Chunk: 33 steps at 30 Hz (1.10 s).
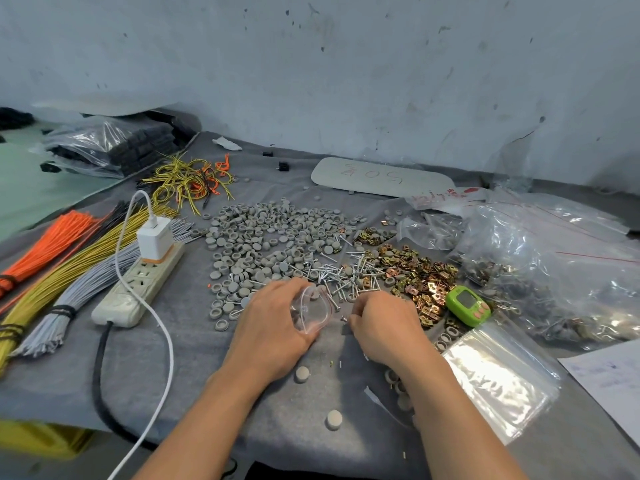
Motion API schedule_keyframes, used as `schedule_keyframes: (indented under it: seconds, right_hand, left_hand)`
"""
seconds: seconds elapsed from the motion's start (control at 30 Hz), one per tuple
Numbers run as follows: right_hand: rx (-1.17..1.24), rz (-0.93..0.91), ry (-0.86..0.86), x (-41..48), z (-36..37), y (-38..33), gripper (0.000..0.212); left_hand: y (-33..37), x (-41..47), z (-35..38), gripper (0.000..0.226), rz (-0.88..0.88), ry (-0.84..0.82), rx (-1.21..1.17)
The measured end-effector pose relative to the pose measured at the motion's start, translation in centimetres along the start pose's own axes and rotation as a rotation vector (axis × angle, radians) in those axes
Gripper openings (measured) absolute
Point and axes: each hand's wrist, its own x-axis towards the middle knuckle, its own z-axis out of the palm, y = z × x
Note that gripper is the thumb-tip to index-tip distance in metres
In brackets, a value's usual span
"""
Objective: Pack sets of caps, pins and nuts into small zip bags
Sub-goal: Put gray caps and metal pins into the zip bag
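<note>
My left hand (pixel 273 323) grips a small clear zip bag (pixel 313 311) with its mouth held open toward the right. Just right of the bag, my right hand (pixel 381 323) has its fingers curled and pinches a small pin at the fingertips near the bag's mouth. Beyond the hands lies a wide spread of grey round caps (pixel 263 237), a scatter of silver pins (pixel 346 271) and a heap of brass-coloured square nuts (pixel 422 278). Two loose caps (pixel 334 419) lie between my forearms.
A stack of empty zip bags (pixel 498 379) lies at the right, beside a green timer (pixel 467 304) and big plastic bags of parts (pixel 554 265). At the left sit a power strip (pixel 138 282) with a white charger and bundles of coloured wires (pixel 62 258).
</note>
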Motion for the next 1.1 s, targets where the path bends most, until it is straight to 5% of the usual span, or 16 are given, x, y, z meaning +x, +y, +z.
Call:
schedule_keyframes:
  seconds: [0.13, 0.43, 0.6, 0.8, 1.1]
  right_hand:
    - [0.131, -0.004, 0.123, -0.6, -0.3, 0.1, 0.012]
    - [-0.073, 0.073, 0.036, -1.2, -0.6, -1.6, 0.011]
    - [0.326, -0.031, 0.234, -1.9, -0.3, -1.8, 0.012]
    - [0.619, -0.197, 0.183, -2.3, 0.5, -2.5, 0.016]
    - [0.579, -0.265, 0.069, -1.3, 1.5, -4.3, 0.018]
  left_hand:
    - [-0.1, 0.1, 0.1, 0.035, 0.001, 0.003, 0.005]
    - [-0.1, 0.1, 0.1, 0.034, 0.005, 0.008, 0.0]
    - [-0.3, 0.2, 0.3, 0.033, -0.002, -0.003, 0.007]
    - [-0.7, 0.4, 0.5, 0.034, -0.028, -0.045, 0.013]
    - [-0.7, 0.2, 0.4, 0.021, 0.024, -0.006, -0.042]
